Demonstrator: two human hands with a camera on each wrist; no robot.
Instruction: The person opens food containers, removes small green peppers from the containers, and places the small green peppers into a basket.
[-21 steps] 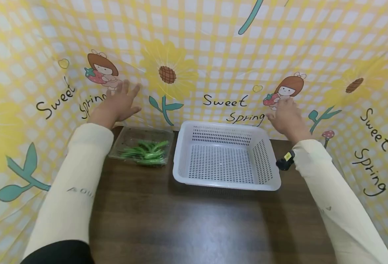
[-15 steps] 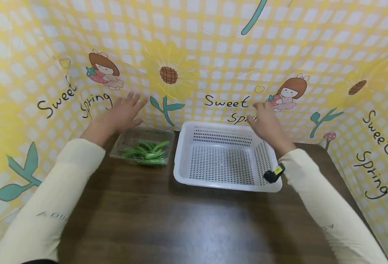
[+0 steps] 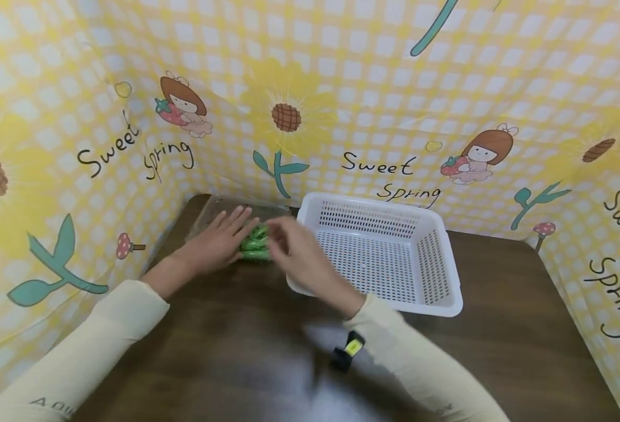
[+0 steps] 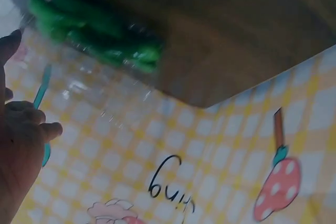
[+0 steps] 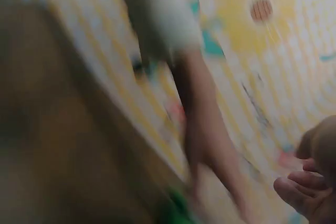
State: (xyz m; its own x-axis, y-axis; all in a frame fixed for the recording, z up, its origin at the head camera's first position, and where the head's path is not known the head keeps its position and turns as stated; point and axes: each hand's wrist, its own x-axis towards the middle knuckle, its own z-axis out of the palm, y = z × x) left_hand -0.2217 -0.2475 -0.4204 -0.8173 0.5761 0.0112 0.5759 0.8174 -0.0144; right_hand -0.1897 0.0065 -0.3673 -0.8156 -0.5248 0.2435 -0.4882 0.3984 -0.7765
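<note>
A clear plastic box [image 3: 216, 208] holding long green peppers [image 3: 256, 245] stands at the back left of the table. My left hand [image 3: 216, 245] is over the box's left part, fingers stretched forward and hiding some of it. Blurred, my right hand [image 3: 305, 258] hovers by the box's right side with loosely bent fingers, nothing visible in them. In the left wrist view the peppers [image 4: 97, 32] look shiny through the clear plastic, apart from the left fingers. The right wrist view shows the right fingers [image 5: 304, 188] half curled.
A white perforated plastic basket [image 3: 449, 266] stands right of the box, partly behind the right hand. Both are on a dark brown wooden table [image 3: 246, 351]. A yellow checked cloth [image 3: 352, 88] rises behind and at the sides.
My left hand has come down toward me from the cloth to the pepper box. My right hand has swept left across the basket to the box's side. The view has shifted slightly.
</note>
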